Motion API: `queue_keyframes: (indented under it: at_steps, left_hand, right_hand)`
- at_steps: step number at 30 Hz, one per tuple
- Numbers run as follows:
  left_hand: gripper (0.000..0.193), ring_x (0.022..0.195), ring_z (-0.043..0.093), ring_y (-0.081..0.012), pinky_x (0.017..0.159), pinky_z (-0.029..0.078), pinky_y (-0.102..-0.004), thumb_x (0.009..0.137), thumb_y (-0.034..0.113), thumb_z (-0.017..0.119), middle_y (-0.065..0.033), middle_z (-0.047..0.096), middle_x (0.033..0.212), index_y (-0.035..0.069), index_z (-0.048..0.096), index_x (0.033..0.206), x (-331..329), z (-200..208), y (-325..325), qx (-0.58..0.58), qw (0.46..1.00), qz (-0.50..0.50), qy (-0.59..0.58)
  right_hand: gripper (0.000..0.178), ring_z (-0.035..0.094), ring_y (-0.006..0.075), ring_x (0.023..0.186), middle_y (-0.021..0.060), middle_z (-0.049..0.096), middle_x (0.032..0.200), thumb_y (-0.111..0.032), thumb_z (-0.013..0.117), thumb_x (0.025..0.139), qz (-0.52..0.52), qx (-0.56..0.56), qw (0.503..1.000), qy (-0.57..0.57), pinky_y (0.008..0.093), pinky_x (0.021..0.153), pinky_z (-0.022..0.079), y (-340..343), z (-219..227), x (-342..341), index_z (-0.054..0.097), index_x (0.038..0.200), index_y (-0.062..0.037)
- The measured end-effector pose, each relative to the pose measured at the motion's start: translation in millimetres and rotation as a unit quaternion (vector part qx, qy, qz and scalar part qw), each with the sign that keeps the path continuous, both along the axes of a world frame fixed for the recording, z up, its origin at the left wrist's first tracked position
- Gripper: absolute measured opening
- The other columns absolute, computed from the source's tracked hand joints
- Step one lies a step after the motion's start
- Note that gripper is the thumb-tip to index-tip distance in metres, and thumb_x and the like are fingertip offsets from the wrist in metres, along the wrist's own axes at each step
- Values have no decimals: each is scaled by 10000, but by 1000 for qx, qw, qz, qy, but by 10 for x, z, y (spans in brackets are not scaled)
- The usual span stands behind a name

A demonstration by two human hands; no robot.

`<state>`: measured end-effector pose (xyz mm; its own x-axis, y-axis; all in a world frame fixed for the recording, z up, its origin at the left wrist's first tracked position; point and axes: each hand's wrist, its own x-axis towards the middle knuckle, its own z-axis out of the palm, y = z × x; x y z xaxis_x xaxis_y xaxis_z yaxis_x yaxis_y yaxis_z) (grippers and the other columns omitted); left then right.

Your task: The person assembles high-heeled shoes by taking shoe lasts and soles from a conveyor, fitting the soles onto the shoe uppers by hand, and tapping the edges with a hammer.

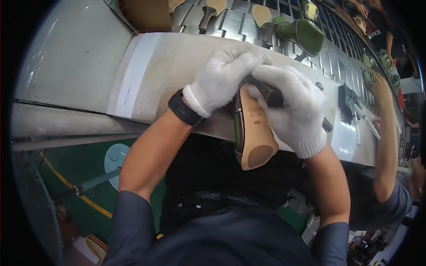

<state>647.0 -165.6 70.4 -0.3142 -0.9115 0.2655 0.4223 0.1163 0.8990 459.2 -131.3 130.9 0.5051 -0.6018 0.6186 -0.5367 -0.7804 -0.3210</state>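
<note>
A high-heeled shoe (256, 128) is held sole-up above the near edge of the workbench, its toe pointing toward me. It has a tan sole, a green upper along its left side and a dark heel. My right hand (293, 104), in a white knitted glove, is closed round the heel and arch from the right. My left hand (224, 75), gloved the same way, closes on the far end of the shoe, its fingertips meeting those of the right hand. Exactly what the left fingertips press on is hidden.
Beyond the bench (173, 57) runs a slatted metal conveyor (233, 26) carrying green heeled shoes (306, 37) and tan-soled pieces (261, 15). A co-worker's arm (385, 133) reaches in at the right, near a dark clamp-like tool (348, 103). A light-blue round stool seat (116, 159) stands at lower left.
</note>
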Motion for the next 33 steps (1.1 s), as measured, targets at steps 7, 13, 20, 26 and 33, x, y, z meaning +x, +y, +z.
queue_keyframes:
  at_steps: [7,13,20,26,33]
  left_hand:
    - [332,939,708,-110,873,579,-310,1118,266,611,-47,779,966,-9,796,1119,-142,-73,-41,-8,996,38,-85]
    - [358,840,645,-93,792,559,-281,1148,276,582,-6,705,865,-24,760,1068,-182,-29,-61,21,998,30,-59]
    - [396,1004,776,-231,910,598,-359,1115,293,598,-174,828,1069,-20,808,1236,-375,-53,-192,-81,985,70,-133]
    - [328,889,667,-95,826,550,-278,1146,268,616,-45,762,991,-19,773,1118,-270,7,-133,-29,985,48,-165]
    - [329,950,707,-143,884,570,-320,1126,249,615,-94,776,1009,-35,777,1092,-284,37,-126,-39,984,64,-160]
  right_hand:
    - [422,777,217,940,183,787,1166,-57,706,959,-2,330,944,-27,351,862,603,246,430,-292,727,1377,-8]
    - [157,753,288,817,192,735,931,-83,694,1008,-78,144,985,61,390,771,581,13,271,-66,702,1103,42]
    - [173,731,361,858,188,728,947,-162,763,981,-116,168,977,-53,450,802,586,-25,-21,-197,706,1020,-3]
    - [429,748,281,883,174,779,977,-364,869,947,-154,427,890,33,399,873,603,-2,89,-415,762,1169,-12]
    - [466,760,223,961,157,819,1099,-398,828,1018,-96,441,890,68,407,896,599,-174,77,-313,781,1295,-27]
